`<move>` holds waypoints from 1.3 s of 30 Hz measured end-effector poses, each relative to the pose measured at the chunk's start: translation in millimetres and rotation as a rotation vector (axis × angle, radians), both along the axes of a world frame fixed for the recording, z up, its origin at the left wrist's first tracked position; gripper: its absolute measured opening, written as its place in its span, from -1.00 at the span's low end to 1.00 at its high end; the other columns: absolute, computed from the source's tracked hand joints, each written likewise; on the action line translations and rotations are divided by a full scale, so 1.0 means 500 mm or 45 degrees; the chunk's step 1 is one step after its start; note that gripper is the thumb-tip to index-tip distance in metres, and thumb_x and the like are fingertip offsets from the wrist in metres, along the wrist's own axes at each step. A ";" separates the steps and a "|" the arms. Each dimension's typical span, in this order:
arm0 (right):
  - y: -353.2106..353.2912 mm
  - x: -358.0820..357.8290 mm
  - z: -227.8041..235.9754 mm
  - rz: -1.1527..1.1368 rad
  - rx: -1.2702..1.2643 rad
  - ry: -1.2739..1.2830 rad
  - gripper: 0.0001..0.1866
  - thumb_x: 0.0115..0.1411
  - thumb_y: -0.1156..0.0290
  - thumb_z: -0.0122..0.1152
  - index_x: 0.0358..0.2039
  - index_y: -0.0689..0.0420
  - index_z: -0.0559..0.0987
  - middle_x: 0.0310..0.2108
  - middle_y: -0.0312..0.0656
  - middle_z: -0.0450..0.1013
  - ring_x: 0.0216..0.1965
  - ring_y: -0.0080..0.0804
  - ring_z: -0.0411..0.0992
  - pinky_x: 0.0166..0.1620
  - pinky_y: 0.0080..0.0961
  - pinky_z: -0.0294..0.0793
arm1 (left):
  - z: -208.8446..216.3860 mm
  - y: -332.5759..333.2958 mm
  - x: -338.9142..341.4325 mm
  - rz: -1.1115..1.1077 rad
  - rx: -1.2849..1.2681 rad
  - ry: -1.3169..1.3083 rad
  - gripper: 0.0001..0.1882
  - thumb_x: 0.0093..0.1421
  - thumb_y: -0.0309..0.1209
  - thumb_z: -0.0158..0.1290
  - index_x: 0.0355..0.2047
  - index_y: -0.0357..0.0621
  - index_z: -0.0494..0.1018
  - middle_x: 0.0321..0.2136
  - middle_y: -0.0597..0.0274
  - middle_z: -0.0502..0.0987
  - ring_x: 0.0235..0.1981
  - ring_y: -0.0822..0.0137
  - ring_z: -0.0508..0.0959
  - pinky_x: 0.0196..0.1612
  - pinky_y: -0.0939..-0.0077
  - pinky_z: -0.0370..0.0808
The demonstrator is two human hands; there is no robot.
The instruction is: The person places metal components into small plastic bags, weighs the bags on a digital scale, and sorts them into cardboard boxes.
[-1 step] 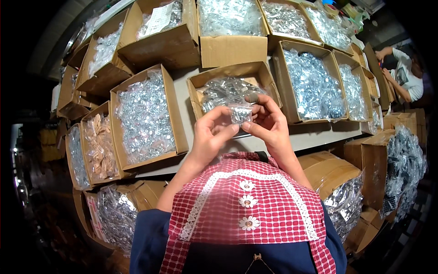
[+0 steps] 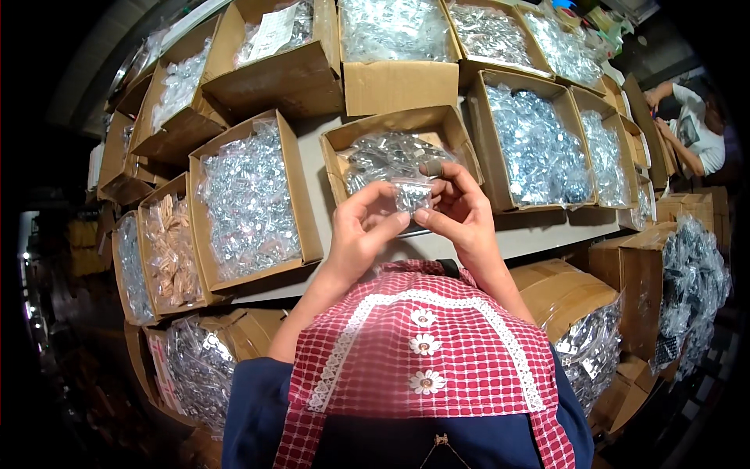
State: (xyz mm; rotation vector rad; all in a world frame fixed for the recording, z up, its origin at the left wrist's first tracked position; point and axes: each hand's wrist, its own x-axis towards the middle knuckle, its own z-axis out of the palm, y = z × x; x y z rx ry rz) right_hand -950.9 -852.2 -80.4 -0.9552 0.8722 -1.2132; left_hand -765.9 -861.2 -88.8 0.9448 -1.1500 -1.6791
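Observation:
Between my two hands is a small clear zip bag of shiny metal parts, held upright over the near edge of an open cardboard box. My left hand is closed on the bag's left side, thumb and forefinger pinching it. On the other side my right hand grips it with thumb and fingers; one fingertip wears a grey-brown cover. The box just beyond my hands contains a heap of bagged dark metal pieces. What exactly is inside the small bag is too small to tell.
Boxes of bagged silvery hardware and wooden pieces stand left; a box of bluish bagged parts stands right. More boxes line the back of the grey table. Full cartons flank me below. At far right is another person.

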 end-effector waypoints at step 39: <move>-0.006 -0.001 -0.005 0.062 0.104 -0.010 -0.47 0.07 0.65 0.23 0.09 0.24 0.35 -0.28 -0.30 0.42 -0.23 -0.58 0.44 -0.16 -0.63 0.45 | 0.002 -0.012 0.001 -0.013 0.066 -0.106 -0.84 0.11 -0.53 0.11 -0.29 -0.30 0.44 -0.43 0.32 0.53 -0.47 0.62 0.45 -0.43 0.74 0.34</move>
